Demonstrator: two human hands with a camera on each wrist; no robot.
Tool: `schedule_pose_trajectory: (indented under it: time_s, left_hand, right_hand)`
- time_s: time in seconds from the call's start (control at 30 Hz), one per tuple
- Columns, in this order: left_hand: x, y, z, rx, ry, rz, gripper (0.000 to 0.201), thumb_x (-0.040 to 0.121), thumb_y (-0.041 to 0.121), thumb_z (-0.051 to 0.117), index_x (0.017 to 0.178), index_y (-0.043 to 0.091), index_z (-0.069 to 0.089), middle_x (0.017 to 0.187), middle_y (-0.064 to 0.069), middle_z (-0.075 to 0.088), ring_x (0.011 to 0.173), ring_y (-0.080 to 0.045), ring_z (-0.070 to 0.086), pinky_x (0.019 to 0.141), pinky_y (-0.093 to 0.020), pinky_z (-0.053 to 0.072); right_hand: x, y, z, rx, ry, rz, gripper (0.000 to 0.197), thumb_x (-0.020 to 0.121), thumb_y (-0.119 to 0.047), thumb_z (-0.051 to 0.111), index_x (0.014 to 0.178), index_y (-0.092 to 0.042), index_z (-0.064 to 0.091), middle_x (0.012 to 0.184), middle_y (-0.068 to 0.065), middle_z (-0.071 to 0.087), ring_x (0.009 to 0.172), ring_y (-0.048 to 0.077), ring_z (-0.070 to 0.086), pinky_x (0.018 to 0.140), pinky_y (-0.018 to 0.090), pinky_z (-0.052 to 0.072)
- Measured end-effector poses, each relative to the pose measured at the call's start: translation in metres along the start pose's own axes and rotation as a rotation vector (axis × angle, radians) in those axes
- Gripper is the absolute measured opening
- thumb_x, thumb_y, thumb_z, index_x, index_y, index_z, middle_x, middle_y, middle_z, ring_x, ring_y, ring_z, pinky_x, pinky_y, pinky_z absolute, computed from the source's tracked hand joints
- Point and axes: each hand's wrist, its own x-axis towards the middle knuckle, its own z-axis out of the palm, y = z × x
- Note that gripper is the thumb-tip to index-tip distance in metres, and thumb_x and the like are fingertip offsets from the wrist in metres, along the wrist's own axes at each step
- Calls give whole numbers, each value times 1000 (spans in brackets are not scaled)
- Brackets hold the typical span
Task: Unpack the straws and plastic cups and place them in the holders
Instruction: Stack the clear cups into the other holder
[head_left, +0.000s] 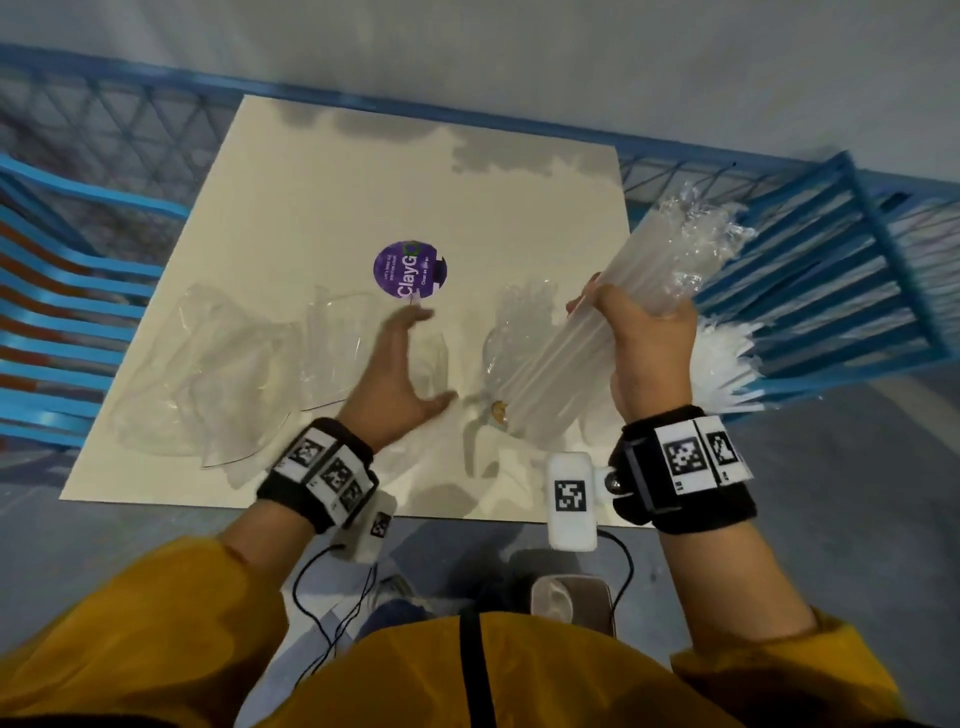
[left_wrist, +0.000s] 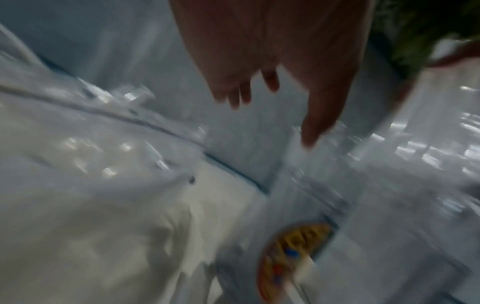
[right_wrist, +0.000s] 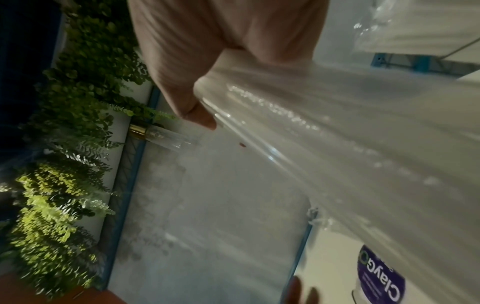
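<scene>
My right hand (head_left: 649, 332) grips a long bundle of pale straws (head_left: 613, 306) still in its clear wrap, tilted up toward the right above the cream table (head_left: 311, 208). The right wrist view shows the same straw bundle (right_wrist: 324, 144) crossing my palm, with my thumb (right_wrist: 197, 115) curled on it. My left hand (head_left: 405, 364) hovers open, fingers spread, over crumpled clear plastic (head_left: 218, 364) and what look like clear cups (head_left: 353, 332). The left wrist view is blurred: my left hand's fingers (left_wrist: 244, 88) hang straight above shiny plastic (left_wrist: 103, 154) with a yellow label (left_wrist: 293, 257).
A purple round sticker (head_left: 410, 267) marks the table's middle. Blue slatted chairs stand at the left (head_left: 62, 322) and right (head_left: 831, 280). Loose white straws (head_left: 727, 364) fan out beside the right chair. Green plants (right_wrist: 64, 185) and a clear tube with a gold band (right_wrist: 161, 135) lie beyond the table.
</scene>
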Motion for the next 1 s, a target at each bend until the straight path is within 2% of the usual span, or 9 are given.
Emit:
schedule_pose_trajectory:
  time_s: [0.07, 0.17, 0.27, 0.33, 0.47, 0.67, 0.87, 0.93, 1.0]
  left_hand:
    - [-1, 1, 34, -27, -189, -103, 114, 64, 15, 85, 149, 14, 9, 156, -4, 13, 141, -9, 16, 120, -33, 17]
    - [8, -4, 73, -116, -178, -285, 143, 53, 27, 92, 149, 16, -14, 160, 1, -8, 147, -11, -1, 120, -31, 7]
    - [26, -4, 94, -230, -73, -332, 149, 48, 31, 94, 148, 21, -17, 160, -2, 8, 146, -17, 12, 120, -42, 16]
    - [37, -6, 103, -243, -29, -324, 148, 45, 29, 94, 149, 25, -11, 149, -7, 30, 138, -25, 32, 113, -47, 30]
    - [44, -12, 111, -265, 1, -293, 118, 42, 25, 95, 140, 21, 29, 133, 2, 44, 122, -13, 45, 101, -31, 44]
    - [40, -14, 108, -262, -56, -260, 114, 44, 38, 93, 140, 21, 33, 139, 4, 47, 128, -10, 47, 108, -38, 42]
    - [40, -11, 101, -246, -62, -280, 101, 49, 19, 94, 132, 21, 37, 118, 16, 53, 109, -6, 53, 84, -12, 50]
    - [40, -11, 99, -242, -68, -275, 99, 47, 16, 94, 126, 28, 36, 109, 21, 52, 98, 1, 54, 72, 4, 42]
    - [40, -9, 100, -268, -71, -272, 98, 48, 14, 94, 122, 33, 33, 106, 22, 52, 97, 7, 52, 70, 4, 40]
  right_hand:
    - [7, -1, -2, 52, -5, -10, 19, 67, -1, 67, 83, -10, 61, 65, -3, 69, 66, 23, 64, 70, 36, 55]
    - [19, -1, 0, 134, -5, -11, 24, 68, 1, 67, 89, -5, 57, 62, -2, 68, 65, 21, 64, 73, 38, 57]
    - [29, 3, 6, 143, -14, -7, 26, 64, -4, 69, 88, -8, 58, 62, -1, 68, 70, 26, 65, 81, 48, 56]
    - [35, 7, 11, 143, -9, 6, 35, 62, -7, 71, 94, -3, 58, 66, 1, 69, 73, 28, 65, 81, 50, 56]
    - [45, 9, 15, 126, -4, 17, 46, 56, -13, 73, 98, -5, 56, 72, 7, 67, 77, 33, 65, 80, 54, 56]
    - [63, -5, 21, 190, -43, -20, 38, 58, -5, 71, 91, -8, 54, 65, 5, 66, 67, 30, 64, 77, 57, 54]
    - [44, 16, 24, -22, -98, -14, 66, 53, -26, 73, 106, 8, 56, 96, 26, 67, 88, 36, 68, 80, 41, 58]
    - [38, 25, 19, -70, -132, -5, 60, 58, -21, 75, 106, 10, 57, 97, 25, 68, 86, 28, 69, 74, 29, 58]
    - [34, 29, 11, -95, -148, 1, 42, 66, -5, 74, 100, 14, 60, 84, 14, 71, 77, 15, 70, 68, 22, 56]
